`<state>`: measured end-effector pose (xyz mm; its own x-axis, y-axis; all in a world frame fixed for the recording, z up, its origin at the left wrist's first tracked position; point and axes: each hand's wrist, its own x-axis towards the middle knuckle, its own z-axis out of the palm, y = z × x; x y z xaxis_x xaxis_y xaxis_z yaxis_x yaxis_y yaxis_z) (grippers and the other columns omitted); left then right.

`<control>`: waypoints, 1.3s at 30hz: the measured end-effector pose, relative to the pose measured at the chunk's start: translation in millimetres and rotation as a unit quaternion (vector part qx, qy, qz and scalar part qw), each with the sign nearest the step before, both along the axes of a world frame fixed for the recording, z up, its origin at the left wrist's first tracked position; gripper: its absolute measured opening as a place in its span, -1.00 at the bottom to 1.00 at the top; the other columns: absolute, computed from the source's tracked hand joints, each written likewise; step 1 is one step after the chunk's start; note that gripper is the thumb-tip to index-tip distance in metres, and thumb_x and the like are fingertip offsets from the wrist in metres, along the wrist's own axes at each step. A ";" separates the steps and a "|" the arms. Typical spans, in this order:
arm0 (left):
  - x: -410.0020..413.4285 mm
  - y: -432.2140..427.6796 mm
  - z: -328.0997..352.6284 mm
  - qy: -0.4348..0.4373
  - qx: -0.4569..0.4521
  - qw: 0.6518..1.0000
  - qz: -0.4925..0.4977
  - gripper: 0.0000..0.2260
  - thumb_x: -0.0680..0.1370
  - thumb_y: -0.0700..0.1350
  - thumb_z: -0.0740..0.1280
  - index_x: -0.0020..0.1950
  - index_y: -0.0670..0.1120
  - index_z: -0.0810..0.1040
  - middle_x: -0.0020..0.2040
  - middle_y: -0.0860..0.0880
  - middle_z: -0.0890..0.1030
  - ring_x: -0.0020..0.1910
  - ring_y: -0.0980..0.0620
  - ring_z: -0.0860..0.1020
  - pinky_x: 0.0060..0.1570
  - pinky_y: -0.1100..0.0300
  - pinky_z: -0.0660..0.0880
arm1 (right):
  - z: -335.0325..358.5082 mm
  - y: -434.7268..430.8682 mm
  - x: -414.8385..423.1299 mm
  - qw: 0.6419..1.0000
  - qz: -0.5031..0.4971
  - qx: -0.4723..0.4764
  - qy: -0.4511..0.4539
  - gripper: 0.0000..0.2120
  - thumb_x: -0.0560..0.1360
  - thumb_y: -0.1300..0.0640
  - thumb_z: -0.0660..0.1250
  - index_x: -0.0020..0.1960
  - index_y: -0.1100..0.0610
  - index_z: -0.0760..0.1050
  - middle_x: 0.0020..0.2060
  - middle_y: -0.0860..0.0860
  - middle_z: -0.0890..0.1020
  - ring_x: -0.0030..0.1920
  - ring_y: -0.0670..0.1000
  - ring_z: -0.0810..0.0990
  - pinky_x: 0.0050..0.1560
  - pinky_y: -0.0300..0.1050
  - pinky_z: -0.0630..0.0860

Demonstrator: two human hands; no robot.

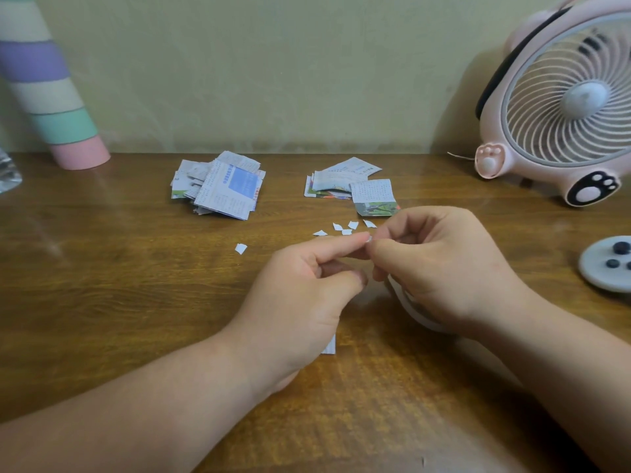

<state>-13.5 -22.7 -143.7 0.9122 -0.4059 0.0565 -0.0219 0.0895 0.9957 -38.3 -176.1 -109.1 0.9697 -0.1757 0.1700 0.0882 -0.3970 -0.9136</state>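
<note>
- Fingers (341,242) of the left hand (300,285) and right hand (440,264) meet tip to tip, tightly curled, each pinching the end of a white strip (413,310). The rest of the strip loops down under the right palm, just over the bench (119,268).
- The step in hand looks like taking a small piece off the strip's end. Whether it is a tear or a peel cannot be told, since the end is hidden between the fingertips.
- White scraps (345,228) lie just beyond the fingertips, which suggests several pieces are already off.
- The next move probably calls for a short pull apart with both pinches kept close, so the piece comes away small.
- A printed slip (329,346) peeks out under the left hand, mostly hidden.
- Open bench lies to the left and toward the person.
- Farther back sit the left pile (218,186), well apart, and the right pile (348,186), near the scraps.
- On the right, a disc (604,268) lies near the right hand with a fan (560,107) behind it, so a wide swing that way could knock them.
- A tube (51,93) leans at the far left, well away.
</note>
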 end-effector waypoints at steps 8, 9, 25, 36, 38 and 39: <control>0.0 1.3 2.5 0.016 -0.027 0.999 0.004 -0.80 0.54 -0.36 0.38 0.02 -0.13 0.73 -0.08 -0.11 0.75 -0.06 0.06 0.66 0.12 0.17 0.56 | -0.2 -10.2 1.6 0.998 0.066 -0.019 -0.009 -0.86 0.36 0.31 0.46 -0.33 0.17 0.56 -0.51 0.00 0.57 -0.54 -0.12 0.39 -0.51 -0.31 0.29; -0.1 1.4 2.5 0.019 -0.028 0.999 0.006 -0.83 0.53 -0.34 0.40 0.00 -0.14 0.74 -0.08 -0.12 0.75 -0.07 0.05 0.66 0.11 0.16 0.56 | 0.2 -10.0 1.3 0.997 0.068 -0.015 -0.011 -0.91 0.32 0.26 0.44 -0.33 0.17 0.55 -0.51 0.01 0.56 -0.54 -0.12 0.38 -0.51 -0.31 0.29; 6.7 0.6 -2.2 0.033 -0.054 0.998 0.023 -0.84 0.40 -0.05 0.43 -0.14 -0.09 0.76 -0.19 -0.11 0.70 -0.16 0.00 0.60 0.10 -0.01 0.55 | -2.8 -18.1 0.5 0.972 0.115 -0.164 -0.123 -0.88 0.43 0.18 0.56 -0.12 0.13 0.62 -0.36 -0.09 0.62 -0.42 -0.07 0.48 -0.40 -0.31 0.42; 8.9 1.3 -2.6 0.057 -0.047 0.997 0.033 -0.81 0.40 -0.07 0.44 -0.11 -0.14 0.76 -0.20 -0.12 0.70 -0.16 0.00 0.60 0.12 0.00 0.57 | 1.9 -18.3 -0.4 0.948 0.104 -0.254 -0.160 -0.88 0.42 0.14 0.57 -0.17 -0.05 0.67 -0.31 -0.21 0.63 -0.38 -0.06 0.54 -0.40 -0.38 0.39; 8.7 1.2 -1.7 0.066 -0.049 0.996 0.033 -0.88 0.45 -0.14 0.48 -0.10 -0.16 0.76 -0.19 -0.13 0.70 -0.14 -0.01 0.60 0.14 -0.01 0.57 | -0.2 -16.9 0.6 0.950 0.085 -0.252 -0.165 -0.87 0.42 0.18 0.56 -0.19 -0.03 0.69 -0.37 -0.12 0.62 -0.42 -0.09 0.51 -0.42 -0.40 0.36; 8.3 1.2 -1.3 0.071 -0.050 0.996 0.034 -0.91 0.50 -0.19 0.47 -0.09 -0.18 0.76 -0.18 -0.13 0.71 -0.13 -0.03 0.60 0.15 -0.02 0.57 | -1.0 -16.4 0.8 0.951 0.077 -0.248 -0.165 -0.87 0.42 0.20 0.55 -0.20 -0.02 0.69 -0.42 -0.07 0.60 -0.44 -0.10 0.50 -0.42 -0.40 0.35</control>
<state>-5.1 -21.5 -145.1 0.9392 -0.3412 -0.0381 0.1088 0.1906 0.9756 -37.4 -192.5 -110.1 0.8565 0.1460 0.4950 0.4307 -0.7307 -0.5298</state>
